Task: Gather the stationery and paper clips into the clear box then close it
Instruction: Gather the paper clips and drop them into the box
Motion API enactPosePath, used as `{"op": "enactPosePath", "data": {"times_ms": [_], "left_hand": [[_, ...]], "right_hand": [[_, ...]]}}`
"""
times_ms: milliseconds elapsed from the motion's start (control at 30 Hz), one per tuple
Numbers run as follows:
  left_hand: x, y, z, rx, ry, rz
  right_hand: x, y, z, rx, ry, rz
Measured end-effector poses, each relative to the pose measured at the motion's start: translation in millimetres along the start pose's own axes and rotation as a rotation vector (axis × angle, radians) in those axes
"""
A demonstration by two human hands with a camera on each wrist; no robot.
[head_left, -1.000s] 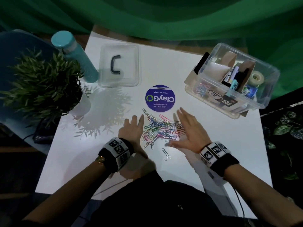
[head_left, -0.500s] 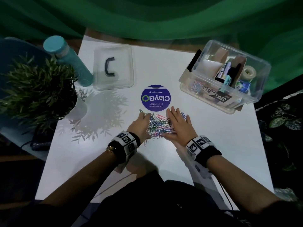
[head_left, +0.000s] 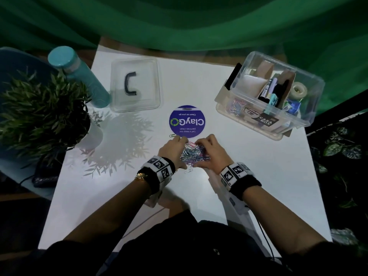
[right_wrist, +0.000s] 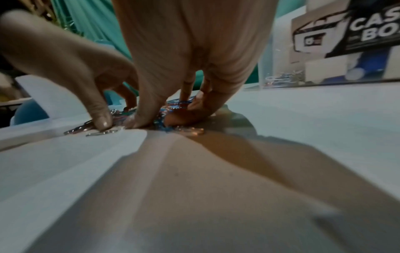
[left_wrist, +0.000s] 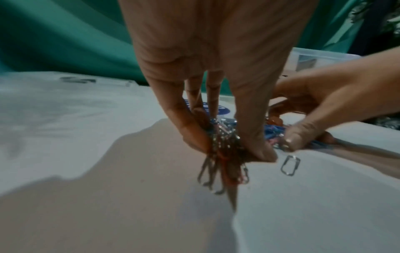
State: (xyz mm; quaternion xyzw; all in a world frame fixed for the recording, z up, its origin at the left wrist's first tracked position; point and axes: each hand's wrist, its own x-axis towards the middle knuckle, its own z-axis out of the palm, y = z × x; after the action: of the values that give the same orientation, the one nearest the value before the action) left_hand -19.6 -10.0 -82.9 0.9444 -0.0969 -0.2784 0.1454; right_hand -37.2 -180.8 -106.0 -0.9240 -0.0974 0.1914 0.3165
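On the white table (head_left: 249, 176), hands (head_left: 194, 150) half-hide bunched paper clips (head_left: 192, 155).

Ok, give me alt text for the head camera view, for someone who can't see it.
Both hands, left hand and right hand, bunch a pile of paper clips on a white table. An open clear box of stationery sits far right; its lid lies far left.

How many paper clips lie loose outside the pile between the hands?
2: a green clip beside the left hand, a silver clip nearer the person. More may be hidden.
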Motion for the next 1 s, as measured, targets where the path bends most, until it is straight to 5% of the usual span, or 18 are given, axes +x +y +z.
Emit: {"op": "enactPosePath", "data": {"times_ms": [267,467,767,900,1000], "left_hand": [[0.7,13.8,1.6,0.032,0.097,0.009],[8.9,14.5,-13.2,-0.138,0.075,0.016],[19.0,31.6,-39.2,-0.421,0.141,0.014],[27.2,54.1,-62.4,-0.478,0.208,0.055],[34.3,76.1,-91.0,-0.624,0.252,0.088]], "right_hand": [[0.8,-10.6,5.3,-0.332,0.041,-0.091],[4.1,2.0,-14.6,-0.282,0.074,-0.002],[-10.3,-6.7,-97.1,0.584,0.301,0.084],[0.4,-18.1,-162.2,0.706,0.424,0.045],[25.4,-7.6,-195.1,0.570,0.527,0.029]]}}
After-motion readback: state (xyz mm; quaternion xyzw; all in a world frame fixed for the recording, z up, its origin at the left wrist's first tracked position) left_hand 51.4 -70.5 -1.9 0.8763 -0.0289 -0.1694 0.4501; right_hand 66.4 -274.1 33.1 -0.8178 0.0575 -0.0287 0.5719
